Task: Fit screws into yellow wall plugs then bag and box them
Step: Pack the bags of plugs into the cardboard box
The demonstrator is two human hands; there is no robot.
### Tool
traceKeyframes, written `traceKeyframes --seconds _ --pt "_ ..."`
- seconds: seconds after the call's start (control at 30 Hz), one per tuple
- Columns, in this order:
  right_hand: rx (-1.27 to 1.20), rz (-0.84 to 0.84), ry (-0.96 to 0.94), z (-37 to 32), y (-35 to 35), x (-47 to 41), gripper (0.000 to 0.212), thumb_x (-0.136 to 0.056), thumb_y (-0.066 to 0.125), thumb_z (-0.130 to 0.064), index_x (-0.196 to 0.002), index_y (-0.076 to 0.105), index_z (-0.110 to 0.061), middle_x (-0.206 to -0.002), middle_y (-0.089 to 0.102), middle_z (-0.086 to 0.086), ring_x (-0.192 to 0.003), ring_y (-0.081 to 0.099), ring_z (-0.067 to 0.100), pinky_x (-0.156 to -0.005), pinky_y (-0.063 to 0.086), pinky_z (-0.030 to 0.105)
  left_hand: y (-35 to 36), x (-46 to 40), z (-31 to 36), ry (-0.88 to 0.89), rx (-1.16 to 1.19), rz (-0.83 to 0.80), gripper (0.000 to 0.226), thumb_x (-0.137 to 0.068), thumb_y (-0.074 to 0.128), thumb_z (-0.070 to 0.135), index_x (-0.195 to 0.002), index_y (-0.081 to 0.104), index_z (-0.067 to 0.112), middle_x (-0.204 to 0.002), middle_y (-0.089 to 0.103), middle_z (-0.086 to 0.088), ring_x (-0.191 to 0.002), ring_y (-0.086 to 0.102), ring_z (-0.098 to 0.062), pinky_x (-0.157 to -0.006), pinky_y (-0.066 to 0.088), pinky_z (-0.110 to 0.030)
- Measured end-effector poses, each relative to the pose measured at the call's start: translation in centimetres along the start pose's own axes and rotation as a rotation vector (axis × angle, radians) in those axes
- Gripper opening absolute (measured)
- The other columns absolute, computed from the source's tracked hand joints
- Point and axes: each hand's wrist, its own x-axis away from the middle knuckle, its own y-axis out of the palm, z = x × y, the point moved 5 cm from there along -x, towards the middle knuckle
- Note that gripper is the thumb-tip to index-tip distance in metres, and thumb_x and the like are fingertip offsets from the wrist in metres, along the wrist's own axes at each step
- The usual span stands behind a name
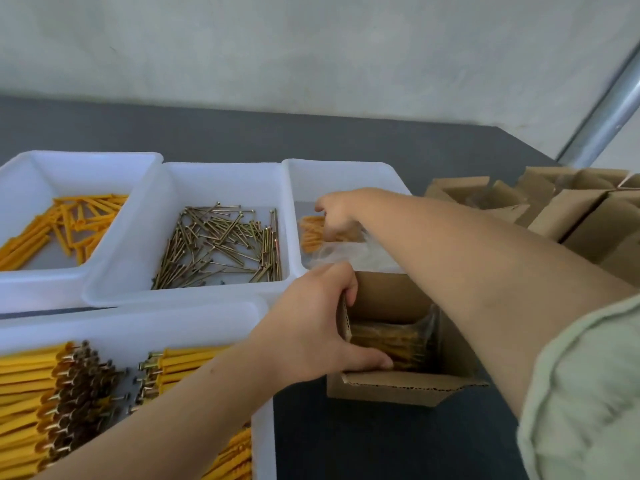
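Left hand (311, 327) grips the open cardboard box's (398, 386) left flap; at 12 o'clock, right hand (341, 213) pinches a clear bag of plugs (311, 233) in a white tray (343, 174).

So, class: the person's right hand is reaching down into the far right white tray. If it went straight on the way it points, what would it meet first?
Most likely the bagged yellow plugs right under the right hand, though its fingertips may already touch them; depth is unclear.

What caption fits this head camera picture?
Left hand grips the open cardboard box while right hand reaches into the far white bin.
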Motion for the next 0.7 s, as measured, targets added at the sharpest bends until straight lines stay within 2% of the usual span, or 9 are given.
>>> traceKeyframes --seconds 0.1,0.23,0.3,0.37,0.43,0.5,0.53,0.63,0.7 --pt "0.073 0.014 0.007 -0.6 0.0 -0.9 0.065 -0.066 0.081 -0.034 -0.126 0.059 -0.021 -0.114 0.062 0.003 -0.095 0.062 0.028 -0.082 0.055 0.041 0.0 -0.1 0.1 0.003 0.009 -0.008 0.067 -0.048 0.088 0.061 -0.076 0.034 0.035 -0.081 0.047 0.013 -0.070 0.041 -0.007 -0.056 0.033 -0.018" --pt "0.063 0.109 -0.091 -1.2 -1.4 -0.7 0.031 -0.071 0.083 -0.031 -0.094 0.066 -0.021 -0.089 0.062 0.000 -0.082 0.061 0.024 -0.051 0.047 0.028 0.1 -0.1 -0.1 -0.007 0.003 -0.017 0.066 -0.048 0.086 0.064 -0.076 0.032 0.037 -0.082 0.046 0.014 -0.073 0.042 -0.007 -0.058 0.030 -0.018" --pt "-0.004 0.218 -0.108 -0.3 -2.8 -0.3 0.024 -0.077 0.079 -0.030 -0.075 0.057 -0.021 -0.079 0.057 -0.001 -0.080 0.059 0.024 -0.058 0.041 0.027 0.1 0.0 -0.2 -0.008 -0.001 -0.018 0.067 -0.048 0.085 0.065 -0.076 0.032 0.037 -0.083 0.047 0.014 -0.074 0.042 -0.007 -0.059 0.031 -0.020" --pt "-0.128 0.355 -0.105 1.2 -4.7 0.6 0.029 -0.082 0.077 -0.034 -0.071 0.053 -0.021 -0.082 0.058 -0.001 -0.083 0.056 0.022 -0.066 0.038 0.029 0.2 0.0 -0.3 -0.008 -0.008 -0.013 0.068 -0.047 0.085 0.066 -0.077 0.032 0.036 -0.083 0.047 0.014 -0.075 0.043 -0.007 -0.058 0.030 -0.020" --pt "-0.520 0.494 -0.094 3.1 -6.3 2.2 0.018 -0.086 0.075 -0.034 -0.086 0.064 -0.020 -0.092 0.062 0.001 -0.087 0.058 0.019 -0.075 0.044 0.029 0.2 0.0 -0.3 -0.012 -0.015 -0.012 0.068 -0.046 0.084 0.067 -0.078 0.033 0.036 -0.083 0.048 0.014 -0.075 0.043 -0.007 -0.057 0.029 -0.019" --pt "-1.166 0.532 -0.075 4.9 -6.7 4.1 0.019 -0.089 0.073 -0.030 -0.103 0.065 -0.020 -0.099 0.068 0.003 -0.085 0.065 0.017 -0.082 0.052 0.033 0.2 0.0 -0.4 -0.018 -0.018 -0.014 0.067 -0.047 0.083 0.068 -0.078 0.034 0.037 -0.083 0.048 0.014 -0.075 0.043 -0.006 -0.057 0.029 -0.018" --pt "-1.451 0.499 -0.060 5.5 -6.5 5.1 0.018 -0.089 0.073 -0.029 -0.103 0.065 -0.020 -0.098 0.071 0.003 -0.081 0.069 0.016 -0.077 0.057 0.034 0.2 0.0 -0.4 -0.018 -0.018 -0.013 0.067 -0.047 0.083 0.068 -0.078 0.034 0.037 -0.083 0.048 0.014 -0.074 0.043 -0.006 -0.057 0.029 -0.019" --pt "-1.968 0.336 -0.018 6.6 -5.6 7.4 0.023 -0.091 0.070 -0.036 -0.076 0.061 -0.020 -0.060 0.063 -0.005 -0.048 0.061 0.008 -0.047 0.050 0.020 0.2 0.0 -0.4 -0.016 -0.022 -0.006 0.067 -0.048 0.085 0.066 -0.078 0.034 0.035 -0.082 0.048 0.013 -0.071 0.041 -0.007 -0.056 0.031 -0.019" --pt "-2.113 0.317 0.024 7.4 -5.4 9.0 0.040 -0.091 0.069 -0.040 -0.058 0.054 -0.022 -0.047 0.050 -0.009 -0.038 0.051 0.006 -0.044 0.045 0.016 0.2 0.0 -0.3 -0.015 -0.022 -0.004 0.067 -0.048 0.086 0.064 -0.079 0.036 0.033 -0.082 0.049 0.012 -0.072 0.043 -0.008 -0.056 0.034 -0.021"
